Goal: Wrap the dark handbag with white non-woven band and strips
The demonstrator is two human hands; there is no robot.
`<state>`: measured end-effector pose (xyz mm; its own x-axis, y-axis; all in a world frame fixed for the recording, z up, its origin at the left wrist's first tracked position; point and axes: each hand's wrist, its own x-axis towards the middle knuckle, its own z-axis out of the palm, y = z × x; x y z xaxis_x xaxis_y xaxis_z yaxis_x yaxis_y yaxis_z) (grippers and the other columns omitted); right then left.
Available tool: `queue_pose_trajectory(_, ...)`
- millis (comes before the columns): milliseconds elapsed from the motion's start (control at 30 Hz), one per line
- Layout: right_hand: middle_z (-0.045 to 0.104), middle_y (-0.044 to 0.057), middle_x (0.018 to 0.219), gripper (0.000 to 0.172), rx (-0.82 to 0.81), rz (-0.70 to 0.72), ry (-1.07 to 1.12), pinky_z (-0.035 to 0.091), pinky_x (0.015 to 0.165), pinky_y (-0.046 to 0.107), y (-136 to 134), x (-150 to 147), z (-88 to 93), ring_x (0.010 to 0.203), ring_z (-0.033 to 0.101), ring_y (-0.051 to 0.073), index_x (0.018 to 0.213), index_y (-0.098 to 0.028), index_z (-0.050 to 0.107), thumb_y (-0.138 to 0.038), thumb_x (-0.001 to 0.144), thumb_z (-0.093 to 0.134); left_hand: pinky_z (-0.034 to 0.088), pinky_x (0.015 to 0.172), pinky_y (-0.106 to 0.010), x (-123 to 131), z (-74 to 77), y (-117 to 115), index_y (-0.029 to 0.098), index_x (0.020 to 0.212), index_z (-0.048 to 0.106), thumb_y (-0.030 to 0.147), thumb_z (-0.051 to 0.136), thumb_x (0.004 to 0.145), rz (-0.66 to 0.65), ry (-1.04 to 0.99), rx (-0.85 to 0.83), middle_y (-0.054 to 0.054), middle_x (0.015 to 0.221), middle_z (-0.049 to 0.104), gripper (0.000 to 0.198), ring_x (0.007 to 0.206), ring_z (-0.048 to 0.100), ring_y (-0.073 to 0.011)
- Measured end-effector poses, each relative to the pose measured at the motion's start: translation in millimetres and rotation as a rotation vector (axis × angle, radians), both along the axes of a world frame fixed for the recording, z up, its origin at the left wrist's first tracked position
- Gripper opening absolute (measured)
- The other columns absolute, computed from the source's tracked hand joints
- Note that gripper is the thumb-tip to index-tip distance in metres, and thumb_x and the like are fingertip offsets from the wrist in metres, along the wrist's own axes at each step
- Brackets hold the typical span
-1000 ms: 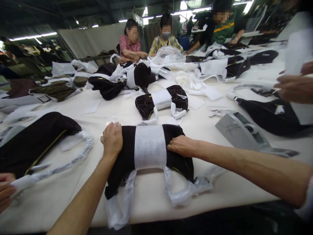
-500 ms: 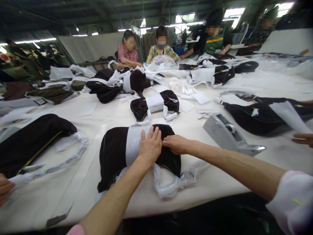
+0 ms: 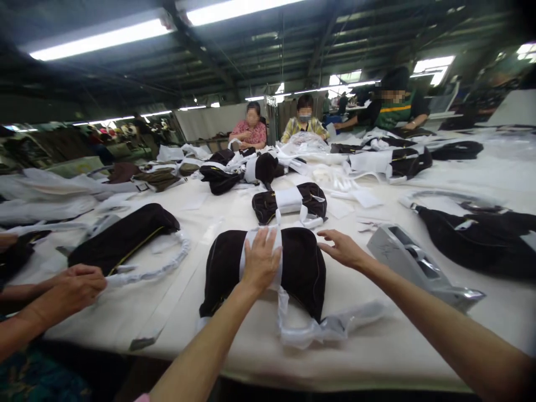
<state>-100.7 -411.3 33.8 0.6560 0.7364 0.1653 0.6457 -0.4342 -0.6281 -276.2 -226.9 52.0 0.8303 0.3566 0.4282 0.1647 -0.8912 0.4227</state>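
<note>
At the counter's [image 3: 377, 352] near left edge a co-worker's hands [image 3: 73, 285] close on the white-wrapped strap [image 3: 159, 271] of a long dark bag [image 3: 125, 237] lying on its side. Toward the middle of the near edge lies the dark bag [image 3: 304, 271], flat on the counter, with a white band [image 3: 248, 254] wrapped across it and its plastic-wrapped handle [image 3: 318, 329] trailing toward the edge. The left hand [image 3: 260, 259] rests flat on that band, fingers spread, its grip open and pressing rather than clasping. Straight behind this bag, farther in, a smaller banded bag [image 3: 288, 201] sits apart from it. The right hand [image 3: 343, 248] hangs just beside the dark bag's right end, grip open and holding nothing; it seems clear of the fabric, though the angle makes that hard to judge. Near it to the right stands a grey tape dispenser [image 3: 402, 257], and toward the right edge lies another black bag [image 3: 473, 240].
</note>
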Motion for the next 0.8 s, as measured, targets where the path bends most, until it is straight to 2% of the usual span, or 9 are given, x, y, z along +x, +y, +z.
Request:
queue_pose_trajectory(100,0.061,0.013,0.1,0.043,-0.023,-0.055,0.194,0.049,0.074,0.034,26,9,-0.4,0.084,0.06,0.021,0.106,-0.012,0.054,-0.045,0.078,0.054,0.046,0.082,-0.034,-54,-7.7,11,0.017,0.102,0.054,0.042,0.029,0.088,0.19,-0.109,-0.414,-0.009,0.098,0.061,0.037,0.091,0.057,-0.0196)
queue_pose_trajectory(167,0.064,0.012,0.093,0.044,-0.043,-0.049,0.342,0.051,0.065,0.029,37,3,-3.7,0.08,0.062,0.02,0.102,-0.012,0.055,-0.049,0.078,0.051,0.048,0.061,-0.028,-87,-22.0,13,0.016,0.088,0.055,0.05,0.033,0.085,0.294,-0.023,-0.852,-0.006,0.075,0.06,0.042,0.066,0.058,-0.0171)
queue_pose_trajectory(267,0.065,0.011,0.094,0.039,-0.064,-0.015,0.525,0.051,0.059,0.026,33,-23,-12.3,0.081,0.063,0.02,0.102,-0.014,0.053,-0.046,0.081,0.046,0.048,0.056,-0.027,-113,-42.3,5,0.013,0.094,0.053,0.056,0.042,0.079,0.378,0.051,-1.348,-0.01,0.08,0.062,0.046,0.063,0.059,-0.0161)
queue_pose_trajectory(367,0.067,0.01,0.084,0.04,-0.162,0.05,0.687,0.052,0.054,0.029,3,-52,-16.3,0.07,0.065,0.021,0.098,-0.016,0.054,-0.05,0.081,0.043,0.05,0.061,-0.029,-110,-49.3,-6,0.018,0.105,0.049,0.059,0.053,0.073,0.35,-0.029,-1.624,-0.012,0.1,0.06,0.052,0.076,0.062,-0.0187)
queue_pose_trajectory(433,0.066,0.01,0.069,0.045,-0.343,0.048,0.628,0.051,0.053,0.035,-18,-65,-10.0,0.06,0.063,0.023,0.085,-0.016,0.056,-0.058,0.079,0.041,0.049,0.055,-0.028,-101,-49.1,-12,0.023,0.109,0.046,0.058,0.06,0.068,0.36,-0.086,-1.641,-0.01,0.102,0.06,0.055,0.073,0.062,-0.019)
queue_pose_trajectory(533,0.065,0.012,0.07,0.052,-0.431,-0.067,0.022,0.049,0.059,0.045,-23,-76,10.2,0.063,0.062,0.029,0.082,-0.017,0.057,-0.065,0.077,0.039,0.046,0.048,-0.025,-91,-51.4,-17,0.026,0.113,0.042,0.056,0.064,0.065,0.438,-0.141,-1.553,-0.008,0.102,0.06,0.061,0.063,0.061,-0.0168)
queue_pose_trajectory(667,0.048,0.014,0.126,0.051,-0.068,0.167,-0.672,0.03,0.095,0.055,32,-85,18.3,0.115,0.043,0.033,0.12,-0.018,0.048,-0.052,0.086,0.031,0.046,0.049,-0.026,-89,-60.3,-19,0.025,0.116,0.04,0.054,0.067,0.062,0.424,-0.173,-1.591,-0.012,0.107,0.058,0.067,0.069,0.063,-0.0209)
queue_pose_trajectory(733,0.035,0.012,0.137,0.05,-0.009,0.319,-0.781,0.018,0.1,0.058,65,-90,3.2,0.126,0.029,0.032,0.129,-0.021,0.04,-0.046,0.087,0.03,0.049,0.056,-0.028,-89,-62.7,-19,0.022,0.116,0.041,0.051,0.071,0.06,0.422,-0.251,-1.615,-0.014,0.107,0.058,0.069,0.078,0.063,-0.0236)
queue_pose_trajectory(800,0.031,0.01,0.139,0.05,-0.038,0.394,-0.766,0.021,0.098,0.059,87,-90,-18.4,0.127,0.027,0.03,0.133,-0.024,0.034,-0.045,0.088,0.031,0.05,0.066,-0.03,-87,-62.2,-20,0.02,0.116,0.042,0.046,0.074,0.059,0.408,-0.357,-1.633,-0.014,0.108,0.058,0.07,0.087,0.061,-0.0248)
